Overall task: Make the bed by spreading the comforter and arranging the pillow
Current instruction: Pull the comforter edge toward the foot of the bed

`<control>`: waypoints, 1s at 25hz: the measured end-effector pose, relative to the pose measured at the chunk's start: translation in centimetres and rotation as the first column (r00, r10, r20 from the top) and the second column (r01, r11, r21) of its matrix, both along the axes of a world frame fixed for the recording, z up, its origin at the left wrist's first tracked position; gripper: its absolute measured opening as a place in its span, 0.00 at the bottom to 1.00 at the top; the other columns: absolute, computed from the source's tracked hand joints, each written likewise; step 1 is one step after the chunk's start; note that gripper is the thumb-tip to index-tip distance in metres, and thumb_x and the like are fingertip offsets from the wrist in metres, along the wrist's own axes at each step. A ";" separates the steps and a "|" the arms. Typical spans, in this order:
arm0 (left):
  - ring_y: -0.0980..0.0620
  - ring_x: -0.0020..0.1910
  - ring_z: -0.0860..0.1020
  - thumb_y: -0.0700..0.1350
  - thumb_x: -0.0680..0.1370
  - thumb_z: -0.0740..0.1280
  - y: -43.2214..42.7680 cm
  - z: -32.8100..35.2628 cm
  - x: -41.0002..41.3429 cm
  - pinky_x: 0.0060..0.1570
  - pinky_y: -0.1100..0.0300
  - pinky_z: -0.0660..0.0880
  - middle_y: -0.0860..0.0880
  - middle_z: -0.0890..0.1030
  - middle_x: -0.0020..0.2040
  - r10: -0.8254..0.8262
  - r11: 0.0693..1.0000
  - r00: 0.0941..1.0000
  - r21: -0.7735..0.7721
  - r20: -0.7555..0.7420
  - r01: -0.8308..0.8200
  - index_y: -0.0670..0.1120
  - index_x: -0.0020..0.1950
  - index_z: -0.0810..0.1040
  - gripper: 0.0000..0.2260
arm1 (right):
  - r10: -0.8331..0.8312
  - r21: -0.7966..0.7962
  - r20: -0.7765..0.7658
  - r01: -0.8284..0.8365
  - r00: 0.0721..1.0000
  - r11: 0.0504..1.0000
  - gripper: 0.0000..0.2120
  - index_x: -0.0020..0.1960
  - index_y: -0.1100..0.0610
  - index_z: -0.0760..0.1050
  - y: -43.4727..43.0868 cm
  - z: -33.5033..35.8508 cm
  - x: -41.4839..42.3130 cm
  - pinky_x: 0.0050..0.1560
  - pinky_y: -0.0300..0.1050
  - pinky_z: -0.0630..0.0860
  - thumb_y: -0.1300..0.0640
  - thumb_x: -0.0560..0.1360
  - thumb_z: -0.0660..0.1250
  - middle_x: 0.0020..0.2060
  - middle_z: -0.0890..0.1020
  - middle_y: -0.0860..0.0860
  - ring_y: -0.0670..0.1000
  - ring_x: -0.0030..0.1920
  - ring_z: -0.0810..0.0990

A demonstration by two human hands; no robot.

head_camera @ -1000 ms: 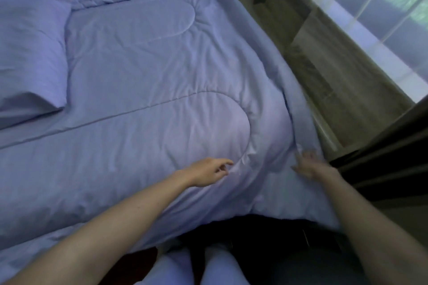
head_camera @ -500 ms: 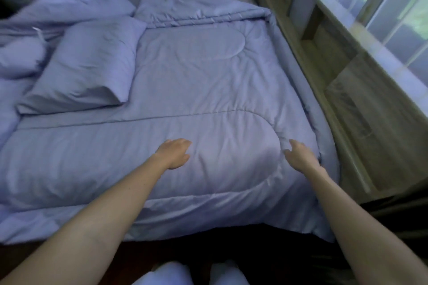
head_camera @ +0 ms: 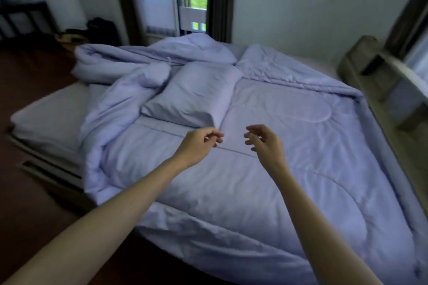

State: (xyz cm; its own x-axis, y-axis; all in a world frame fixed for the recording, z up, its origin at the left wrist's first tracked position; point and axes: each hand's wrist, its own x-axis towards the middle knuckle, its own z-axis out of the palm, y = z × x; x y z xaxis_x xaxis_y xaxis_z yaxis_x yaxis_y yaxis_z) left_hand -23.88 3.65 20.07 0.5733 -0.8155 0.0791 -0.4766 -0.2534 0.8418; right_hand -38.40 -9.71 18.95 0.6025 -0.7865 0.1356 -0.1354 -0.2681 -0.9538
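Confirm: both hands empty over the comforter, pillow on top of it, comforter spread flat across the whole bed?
No. Head view: the comforter is flat only on the right; its left part is bunched, leaving the mattress bare. Left hand and right hand are empty, pillow on top, as stated.

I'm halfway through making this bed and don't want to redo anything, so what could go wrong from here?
The pillow lies on top of the comforter; tugging the cover leftward would likely drag it along, so lift it off first. The bunched heap sits near the bare mattress edge and might slide to the floor. The left hand and right hand hold nothing; a hard pull could wrinkle the flat side.
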 end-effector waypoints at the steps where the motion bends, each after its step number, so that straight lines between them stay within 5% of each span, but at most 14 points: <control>1: 0.55 0.44 0.83 0.39 0.79 0.60 2.3 0.6 1.5 0.42 0.69 0.74 0.53 0.84 0.44 0.008 1.000 1.000 -0.028 -0.012 -0.009 0.49 0.51 0.81 0.10 | 0.051 0.008 0.050 -0.052 0.997 0.999 0.08 0.48 0.51 0.78 1.9 0.6 2.2 0.41 0.47 0.78 0.61 0.75 0.63 0.40 0.84 0.48 0.50 0.40 0.83; 6: 0.61 0.38 0.81 0.36 0.80 0.59 13.3 2.1 9.5 0.43 0.63 0.73 0.56 0.83 0.40 0.115 0.980 0.983 -0.144 -0.146 -0.136 0.55 0.46 0.79 0.15 | 0.203 0.115 0.255 -0.238 0.945 0.964 0.04 0.42 0.56 0.75 10.7 1.0 11.7 0.36 0.42 0.76 0.56 0.73 0.65 0.33 0.82 0.50 0.51 0.35 0.81; 11: 0.61 0.37 0.81 0.35 0.79 0.59 19.7 1.1 14.4 0.43 0.63 0.73 0.55 0.83 0.40 0.208 0.960 0.961 -0.150 -0.184 -0.237 0.52 0.46 0.80 0.15 | 0.282 0.161 0.283 -0.335 0.917 0.928 0.04 0.43 0.58 0.75 16.5 0.2 18.6 0.36 0.42 0.75 0.63 0.76 0.64 0.33 0.81 0.49 0.50 0.33 0.79; 25: 0.67 0.34 0.79 0.36 0.79 0.58 18.9 -1.0 33.1 0.35 0.74 0.70 0.58 0.83 0.37 0.250 0.967 0.962 0.084 -0.108 -0.242 0.54 0.46 0.79 0.15 | 0.361 0.231 0.223 -0.409 0.906 0.883 0.05 0.46 0.58 0.77 14.1 -1.5 38.4 0.39 0.44 0.75 0.58 0.77 0.63 0.35 0.81 0.49 0.47 0.36 0.79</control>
